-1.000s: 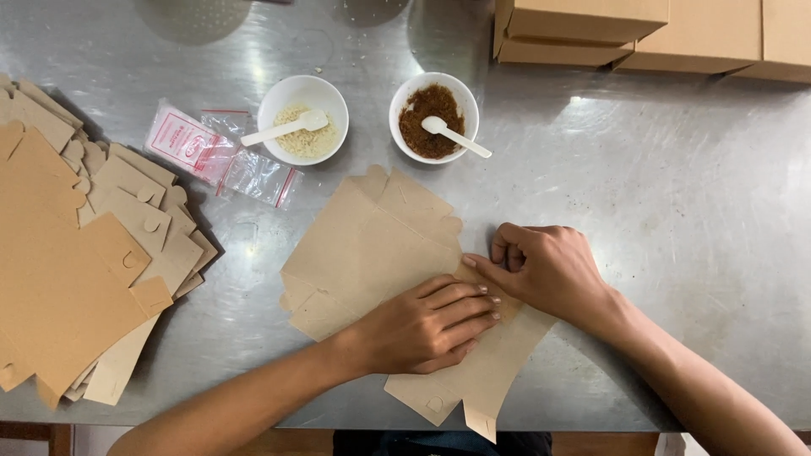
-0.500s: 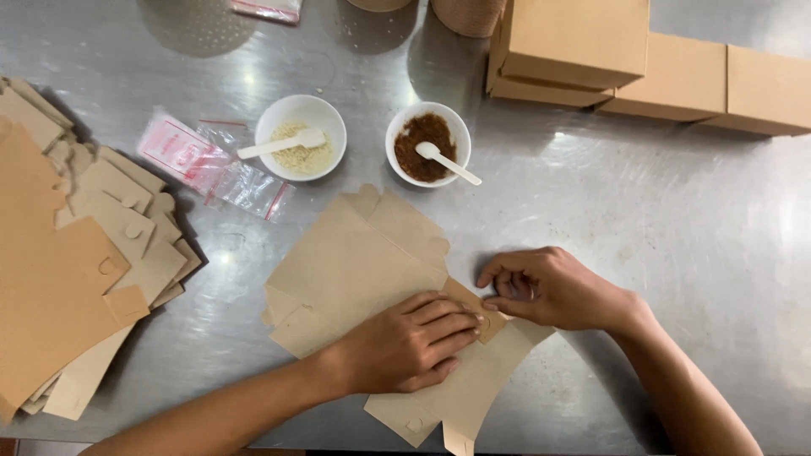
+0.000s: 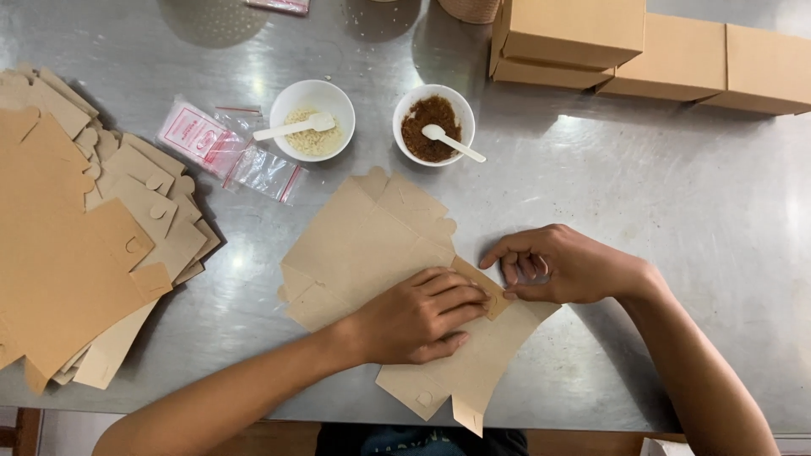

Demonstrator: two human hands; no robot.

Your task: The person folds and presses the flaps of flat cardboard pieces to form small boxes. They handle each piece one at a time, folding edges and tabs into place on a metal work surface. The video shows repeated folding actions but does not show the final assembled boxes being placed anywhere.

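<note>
A flat, unfolded brown cardboard box blank (image 3: pixel 372 245) lies on the steel table (image 3: pixel 676 194) in front of me. My left hand (image 3: pixel 418 317) presses palm-down on its middle, fingers lying over a folded flap. My right hand (image 3: pixel 562 266) sits at the blank's right edge, thumb and fingers pinching that same small flap (image 3: pixel 494 295) where it meets my left fingertips.
A stack of flat brown box blanks (image 3: pixel 76 236) lies at the left. Small clear zip bags (image 3: pixel 224 148) sit beside a white bowl of pale grains (image 3: pixel 312 118) and a white bowl of brown powder (image 3: pixel 432 124), each with a spoon. Assembled brown boxes (image 3: pixel 659 51) stand at the back right.
The view has shifted slightly, so everything sits lower in frame. My right hand has opened its fingers a little and now pinches the flap at the blank's edge; my left hand stays pressed down.
</note>
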